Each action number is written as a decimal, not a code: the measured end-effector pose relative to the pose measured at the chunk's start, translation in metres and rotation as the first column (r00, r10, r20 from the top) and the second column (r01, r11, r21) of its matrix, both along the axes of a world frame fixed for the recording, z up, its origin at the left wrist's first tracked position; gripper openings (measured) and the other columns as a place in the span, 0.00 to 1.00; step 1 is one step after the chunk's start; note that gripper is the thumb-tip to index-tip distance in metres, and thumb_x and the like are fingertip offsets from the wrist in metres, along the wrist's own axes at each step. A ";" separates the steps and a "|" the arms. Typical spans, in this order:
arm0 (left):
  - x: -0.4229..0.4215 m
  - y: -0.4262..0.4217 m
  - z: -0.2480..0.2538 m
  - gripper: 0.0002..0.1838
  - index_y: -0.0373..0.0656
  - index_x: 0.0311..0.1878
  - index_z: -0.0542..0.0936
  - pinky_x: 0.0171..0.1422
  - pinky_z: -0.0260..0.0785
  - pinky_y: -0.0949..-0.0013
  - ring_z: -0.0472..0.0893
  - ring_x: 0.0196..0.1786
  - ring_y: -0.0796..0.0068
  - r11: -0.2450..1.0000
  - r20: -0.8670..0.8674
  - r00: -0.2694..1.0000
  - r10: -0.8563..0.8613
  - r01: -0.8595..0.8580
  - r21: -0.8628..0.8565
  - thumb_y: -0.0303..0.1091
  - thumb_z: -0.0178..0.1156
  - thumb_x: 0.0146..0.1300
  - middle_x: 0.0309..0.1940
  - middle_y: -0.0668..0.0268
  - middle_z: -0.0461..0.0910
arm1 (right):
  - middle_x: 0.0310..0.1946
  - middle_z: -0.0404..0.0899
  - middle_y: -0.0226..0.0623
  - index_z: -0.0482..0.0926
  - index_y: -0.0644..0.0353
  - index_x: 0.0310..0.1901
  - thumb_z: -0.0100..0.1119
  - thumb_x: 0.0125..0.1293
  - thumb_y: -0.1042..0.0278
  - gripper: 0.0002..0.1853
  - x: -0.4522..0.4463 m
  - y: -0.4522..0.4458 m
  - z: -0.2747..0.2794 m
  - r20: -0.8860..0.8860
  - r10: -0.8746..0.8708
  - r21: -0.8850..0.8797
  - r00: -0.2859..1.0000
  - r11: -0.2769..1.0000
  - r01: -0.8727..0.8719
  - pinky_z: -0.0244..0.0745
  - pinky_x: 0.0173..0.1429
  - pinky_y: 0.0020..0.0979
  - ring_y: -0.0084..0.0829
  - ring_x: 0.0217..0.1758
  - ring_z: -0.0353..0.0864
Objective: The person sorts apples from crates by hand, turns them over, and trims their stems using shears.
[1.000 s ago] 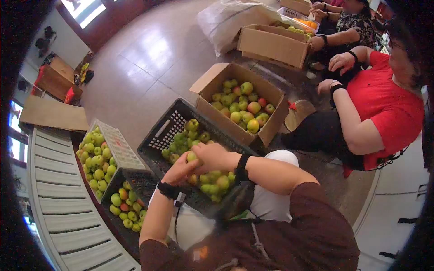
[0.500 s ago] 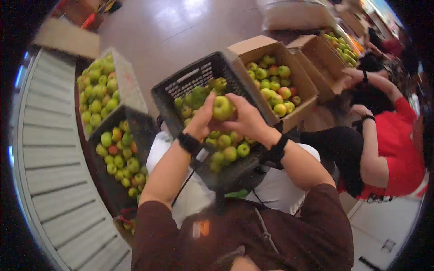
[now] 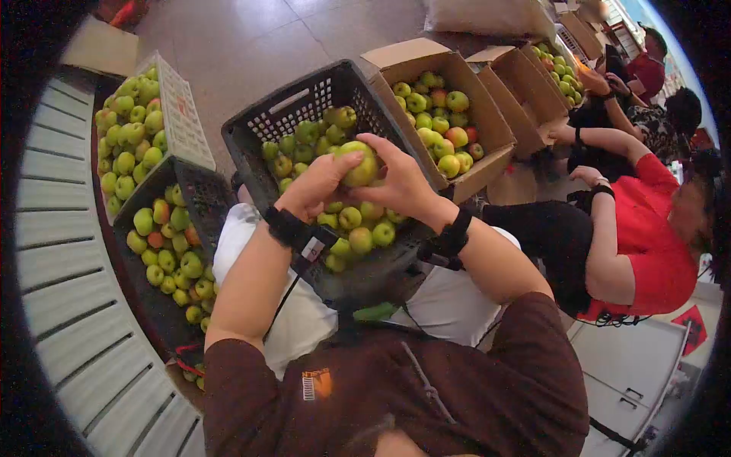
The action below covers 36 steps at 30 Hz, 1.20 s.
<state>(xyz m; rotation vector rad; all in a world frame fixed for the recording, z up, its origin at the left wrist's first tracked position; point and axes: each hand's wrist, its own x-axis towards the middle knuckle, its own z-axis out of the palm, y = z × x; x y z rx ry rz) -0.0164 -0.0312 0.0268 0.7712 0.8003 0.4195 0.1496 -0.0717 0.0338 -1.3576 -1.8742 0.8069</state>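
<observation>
Both of my hands hold one green apple (image 3: pixel 361 164) above a black plastic crate (image 3: pixel 285 103). My left hand (image 3: pixel 316 183) has its fingers against the apple's left side. On the other side, the fingers of my right hand (image 3: pixel 406 181) curl around it from the right and top. Below them, many green apples (image 3: pixel 362 240) with some reddish ones lie in the crate, which rests in front of my knees. Dark bands with small devices circle both wrists.
A cardboard box of apples (image 3: pixel 483 152) stands right of the crate, an open carton (image 3: pixel 525 91) beyond it. At left are a white crate (image 3: pixel 183 114) and another dark crate (image 3: pixel 209 194), both with apples, beside a slatted bench (image 3: pixel 61 251). A person in red (image 3: pixel 647 244) sits at right.
The view has shifted downward and turned. The apple has risen from low between my hands to a plainly visible place, and my fingers have moved around it.
</observation>
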 end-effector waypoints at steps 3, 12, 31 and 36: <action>0.000 -0.003 -0.001 0.20 0.41 0.50 0.72 0.34 0.74 0.74 0.78 0.38 0.77 0.998 -0.039 0.999 0.005 -0.003 0.070 0.46 0.50 0.64 0.40 0.67 0.77 | 0.46 0.75 0.44 0.66 0.61 0.56 0.72 0.42 0.64 0.37 0.001 0.003 -0.003 -0.027 0.008 -0.031 1.000 0.999 -0.009 0.71 0.52 0.31 0.34 0.49 0.76; 0.000 0.005 -0.003 0.20 0.39 0.47 0.68 0.35 0.68 0.75 0.76 0.38 0.77 0.967 -0.126 0.969 0.211 -0.188 0.170 0.46 0.53 0.63 0.37 0.65 0.74 | 0.42 0.76 0.42 0.66 0.68 0.53 0.70 0.45 0.60 0.35 0.095 0.057 -0.025 0.175 -0.342 -0.194 0.923 0.907 0.373 0.72 0.48 0.29 0.29 0.43 0.77; 0.000 0.026 0.002 0.15 0.39 0.52 0.66 0.40 0.71 0.72 0.78 0.42 0.69 0.958 -0.101 0.953 0.286 -0.286 0.009 0.38 0.47 0.67 0.41 0.59 0.75 | 0.44 0.76 0.53 0.65 0.57 0.54 0.56 0.50 0.51 0.30 0.307 0.078 -0.217 0.893 -0.150 -0.241 0.424 0.636 0.733 0.69 0.52 0.45 0.51 0.49 0.75; 0.004 0.032 0.004 0.15 0.38 0.53 0.65 0.41 0.71 0.72 0.78 0.42 0.68 0.944 -0.113 0.940 0.321 -0.327 -0.038 0.36 0.46 0.67 0.42 0.57 0.74 | 0.45 0.76 0.53 0.62 0.56 0.57 0.50 0.56 0.47 0.31 0.340 0.082 -0.258 0.919 -0.088 -0.256 0.383 0.607 0.752 0.69 0.51 0.48 0.52 0.50 0.74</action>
